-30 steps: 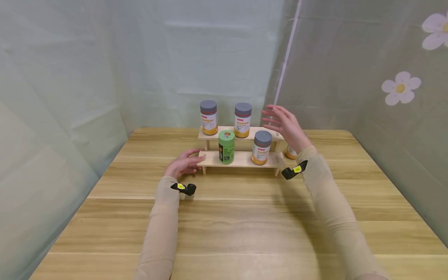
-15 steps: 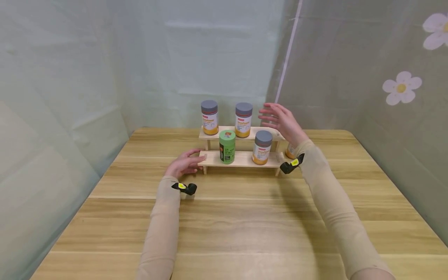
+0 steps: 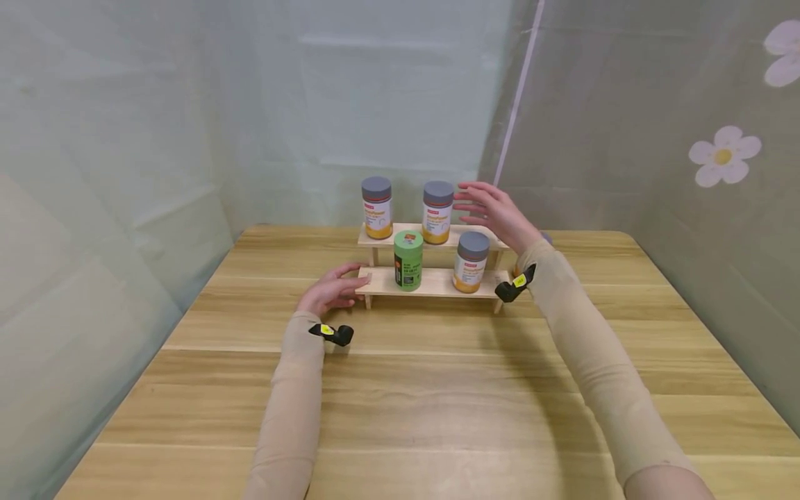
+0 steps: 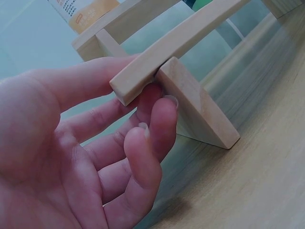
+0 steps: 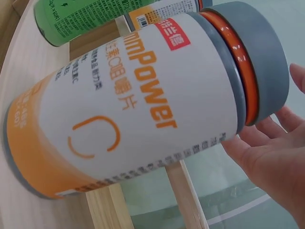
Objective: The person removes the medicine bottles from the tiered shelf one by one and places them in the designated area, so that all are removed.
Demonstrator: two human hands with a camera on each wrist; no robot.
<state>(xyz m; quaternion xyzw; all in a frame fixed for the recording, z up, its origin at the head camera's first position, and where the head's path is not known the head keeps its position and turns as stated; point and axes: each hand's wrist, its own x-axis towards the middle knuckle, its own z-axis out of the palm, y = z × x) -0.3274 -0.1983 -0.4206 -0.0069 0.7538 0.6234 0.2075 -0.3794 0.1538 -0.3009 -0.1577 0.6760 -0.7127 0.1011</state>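
Observation:
My left hand (image 3: 331, 288) grips the left end of the lower board of a two-tier wooden display rack (image 3: 431, 282). In the left wrist view, thumb on top and fingers curled beneath hold that board end (image 4: 125, 88). My right hand (image 3: 496, 212) is raised over the upper tier, fingers extended, tips right at the side of a grey-capped white-and-orange supplement bottle (image 3: 437, 215). Another such bottle (image 3: 378, 212) stands to its left. On the lower tier are a green bottle (image 3: 408, 264) and a grey-capped bottle (image 3: 470, 264), which looms large in the right wrist view.
Behind my right wrist, another grey-capped bottle (image 3: 547, 237) is mostly hidden, to the right of the rack. The rack stands toward the back of a wood-grain table (image 3: 406, 403). Pale cloth (image 3: 400, 104) hangs behind and at both sides.
My right hand has moved left along the upper tier, up to the right-hand bottle there. The left hand keeps its hold on the rack, and the bottles stay in place.

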